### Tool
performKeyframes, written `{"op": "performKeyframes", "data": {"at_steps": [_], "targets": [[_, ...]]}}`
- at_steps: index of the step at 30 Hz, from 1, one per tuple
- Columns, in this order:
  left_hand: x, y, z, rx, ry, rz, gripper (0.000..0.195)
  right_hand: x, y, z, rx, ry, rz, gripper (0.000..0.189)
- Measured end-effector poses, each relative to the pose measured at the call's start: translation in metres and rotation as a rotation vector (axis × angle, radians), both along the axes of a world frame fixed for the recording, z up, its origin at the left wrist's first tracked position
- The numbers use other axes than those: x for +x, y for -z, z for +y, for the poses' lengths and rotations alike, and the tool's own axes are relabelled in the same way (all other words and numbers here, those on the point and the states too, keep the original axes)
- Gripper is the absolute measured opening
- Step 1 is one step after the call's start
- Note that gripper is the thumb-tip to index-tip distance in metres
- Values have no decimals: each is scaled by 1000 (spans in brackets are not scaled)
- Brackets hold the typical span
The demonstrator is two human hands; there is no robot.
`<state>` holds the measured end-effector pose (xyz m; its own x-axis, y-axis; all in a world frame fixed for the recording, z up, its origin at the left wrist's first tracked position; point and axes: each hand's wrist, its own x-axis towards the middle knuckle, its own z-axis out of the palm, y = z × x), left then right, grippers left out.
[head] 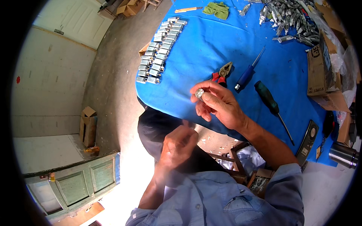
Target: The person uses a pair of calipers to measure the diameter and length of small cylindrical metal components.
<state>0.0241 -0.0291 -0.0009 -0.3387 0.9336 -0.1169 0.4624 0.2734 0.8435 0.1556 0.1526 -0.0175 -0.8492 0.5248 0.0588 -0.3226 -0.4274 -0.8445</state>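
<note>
My right hand point(226, 107) is over the near edge of the blue-covered table point(203, 53). It pinches a small round-ended metal part point(199, 93) between thumb and fingers, its end face turned up. My left hand point(178, 144) is lower, above my lap, with the fingers curled; whether anything is in it is hidden. Combination pliers point(225, 70) with red handles lie just beyond the right hand. Beside them are a blue-handled screwdriver point(245, 76) and a dark green-handled screwdriver point(267, 97). Small metal-cased motors point(165, 46) lie in two rows along the table's left side.
A heap of grey, elongated parts point(291, 22) covers the far right corner, behind an opened cardboard box point(321, 72). A green cloth point(216, 10) and a wooden-handled tool point(186, 10) lie at the far side. A dark flat device point(307, 139) and a metal cylinder point(342, 155) are at right.
</note>
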Motion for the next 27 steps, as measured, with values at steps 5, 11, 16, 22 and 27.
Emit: {"op": "performKeyframes", "data": {"at_steps": [5, 11, 16, 22, 27], "targets": [[-4, 17, -8, 34, 55, 127, 5, 0, -2, -1, 86, 25, -22, 28], [-11, 35, -10, 53, 98, 262, 10, -1, -1, -3, 106, 58, -36, 27], [-7, 28, -9, 69, 67, 279, 10, -3, 2, -4, 139, 64, -47, 26], [-11, 0, -3, 58, 25, 118, 15, -3, 2, -5, 110, 56, -57, 25], [-10, -26, 15, 125, -207, -302, 27, -2, 0, -6, 132, 32, -94, 25]]}}
